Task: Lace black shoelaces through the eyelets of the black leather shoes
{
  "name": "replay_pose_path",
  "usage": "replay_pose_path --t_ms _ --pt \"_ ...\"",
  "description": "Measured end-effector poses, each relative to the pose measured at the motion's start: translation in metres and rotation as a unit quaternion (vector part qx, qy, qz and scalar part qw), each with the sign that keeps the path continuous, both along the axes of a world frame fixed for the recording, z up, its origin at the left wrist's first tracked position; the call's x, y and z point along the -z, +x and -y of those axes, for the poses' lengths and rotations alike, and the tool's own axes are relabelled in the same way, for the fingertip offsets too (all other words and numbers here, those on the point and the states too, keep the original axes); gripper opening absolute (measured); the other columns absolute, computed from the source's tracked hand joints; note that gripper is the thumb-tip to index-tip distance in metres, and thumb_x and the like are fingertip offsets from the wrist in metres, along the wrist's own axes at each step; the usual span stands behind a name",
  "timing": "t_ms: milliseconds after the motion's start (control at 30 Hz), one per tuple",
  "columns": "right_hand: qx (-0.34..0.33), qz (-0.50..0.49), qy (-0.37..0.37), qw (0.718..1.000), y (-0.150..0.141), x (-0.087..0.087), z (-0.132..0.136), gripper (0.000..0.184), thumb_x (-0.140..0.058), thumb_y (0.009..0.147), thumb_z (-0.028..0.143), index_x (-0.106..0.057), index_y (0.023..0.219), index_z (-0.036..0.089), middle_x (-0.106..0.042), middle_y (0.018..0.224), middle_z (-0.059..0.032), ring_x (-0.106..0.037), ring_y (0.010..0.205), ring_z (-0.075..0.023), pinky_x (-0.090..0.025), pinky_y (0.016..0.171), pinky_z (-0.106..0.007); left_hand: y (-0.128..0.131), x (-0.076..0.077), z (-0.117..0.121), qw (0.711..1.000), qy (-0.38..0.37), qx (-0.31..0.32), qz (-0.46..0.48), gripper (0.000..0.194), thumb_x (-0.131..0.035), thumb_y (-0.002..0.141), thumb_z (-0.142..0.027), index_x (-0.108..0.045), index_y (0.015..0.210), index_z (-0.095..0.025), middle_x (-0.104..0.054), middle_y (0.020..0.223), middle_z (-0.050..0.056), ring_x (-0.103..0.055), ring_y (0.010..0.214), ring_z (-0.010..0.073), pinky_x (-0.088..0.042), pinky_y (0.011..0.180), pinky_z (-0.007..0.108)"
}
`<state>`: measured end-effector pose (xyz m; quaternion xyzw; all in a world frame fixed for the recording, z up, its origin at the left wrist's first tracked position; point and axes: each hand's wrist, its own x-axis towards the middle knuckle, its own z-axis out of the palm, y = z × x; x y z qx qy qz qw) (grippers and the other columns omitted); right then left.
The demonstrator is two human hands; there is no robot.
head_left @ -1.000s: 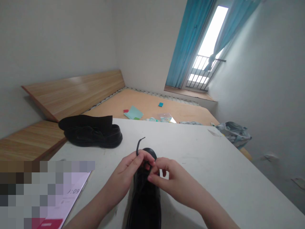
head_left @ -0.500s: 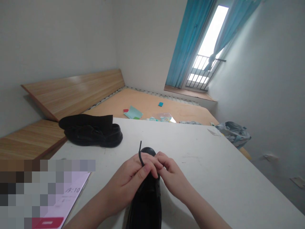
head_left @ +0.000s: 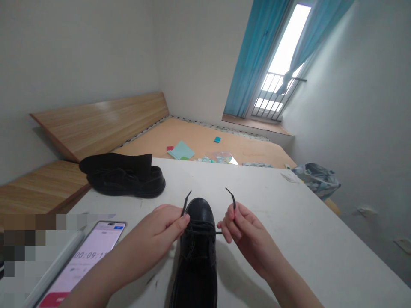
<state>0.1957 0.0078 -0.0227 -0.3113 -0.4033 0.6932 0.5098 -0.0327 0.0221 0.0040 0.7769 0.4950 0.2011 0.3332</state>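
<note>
The left hand (head_left: 157, 231) is closed in a pinch, thumb and fingers gripping one end of a black shoelace (head_left: 185, 204) so that its tip sticks up past the fingertips. The right hand (head_left: 245, 235) is closed in the same way on the other end of the lace (head_left: 231, 197), whose tip curls up and outward, and a short stretch of lace runs across to it from the shoe's top. The two hands are apart, one on each side of a black leather lace-up shoe (head_left: 196, 252), which stands sole-down on a white table (head_left: 289, 226) with its toe pointing away from the person. The left fingertips are just beside the shoe. Near the left forearm, a smartphone (head_left: 91, 256) lies on the table, showing a running timer on a pale pink screen, with a pixelated patch covering the area to its left. Farther along the table, near its far edge, sits a second pair of black shoes (head_left: 123, 177). Past the table are a wooden bed frame (head_left: 99, 124) and a tan bed base (head_left: 205, 145) holding teal paper (head_left: 181, 150), while a plastic bag (head_left: 316, 179) sits by the wall, beneath a blue curtain (head_left: 257, 55).
</note>
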Motion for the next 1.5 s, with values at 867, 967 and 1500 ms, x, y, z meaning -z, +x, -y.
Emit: replay_pose_path --t_ms 867,967,1500 --pt "-0.021 0.545 0.287 0.787 -0.004 0.0 0.018 0.015 -0.047 0.095 0.011 -0.047 0.084 0.021 -0.055 0.087 -0.0029 -0.05 0.087 -0.0204 -0.043 0.077 -0.034 0.014 0.029 0.03 0.998 0.051 -0.003 -0.021 0.029 -0.036 0.095 -0.033 -0.049 0.072 -0.022 -0.06 0.077 0.001 -0.056 0.08 0.0226 -0.041 0.082 0.038" --pt "-0.061 0.576 0.322 0.749 0.007 -0.011 0.017 0.014 -0.046 0.096 0.013 -0.048 0.084 0.021 -0.056 0.089 -0.0043 -0.049 0.088 -0.0216 -0.042 0.079 -0.036 0.004 0.03 0.028 0.999 0.03 -0.023 -0.015 0.03 -0.039 0.093 -0.035 -0.045 0.067 -0.022 -0.058 0.073 0.0 -0.055 0.08 0.0224 -0.041 0.079 0.034" --pt "-0.109 0.284 -0.049 0.951 0.014 0.009 0.03 0.015 -0.047 0.089 0.031 -0.051 0.08 0.02 -0.047 0.052 0.0071 -0.042 0.042 -0.0085 -0.034 0.044 -0.02 -0.004 0.045 0.023 0.98 -0.167 -0.081 0.077 0.044 -0.027 0.094 -0.05 -0.052 0.071 -0.022 -0.054 0.062 -0.001 -0.052 0.056 0.0177 -0.038 0.057 0.027"
